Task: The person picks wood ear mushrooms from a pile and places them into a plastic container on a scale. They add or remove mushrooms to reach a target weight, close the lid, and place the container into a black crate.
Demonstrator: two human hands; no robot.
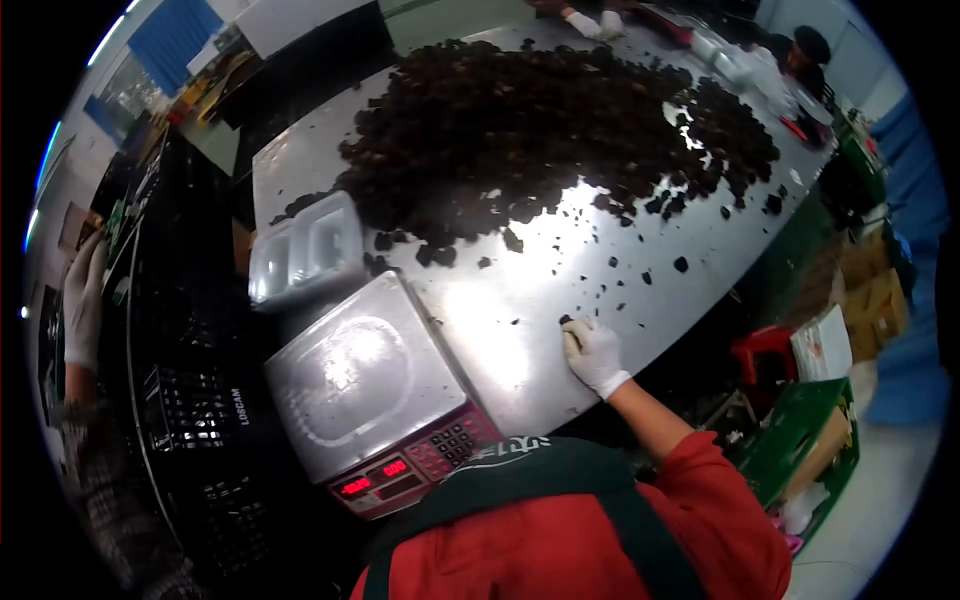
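My right hand [592, 355], in a white glove below a red sleeve, is low over the bare metal near the table's front edge. Its fingers are curled in, with a small dark piece [566, 320] at the fingertips. Loose dark bits [618, 285] lie scattered just beyond it. My left hand is out of view. Left of my right hand stands a weighing scale [350, 375] with a bare steel plate and lit red digits. Behind the scale is a clear plastic tray [308, 250] with compartments. A large heap of dark brown pieces [530, 130] covers the far table.
Black crates [195, 405] stand left of the scale. Another person's gloved hand [85, 300] is at far left. Co-workers' gloved hands [595, 25] are across the metal table [490, 330]. A green crate [800, 440] and red stool [765, 358] stand at right.
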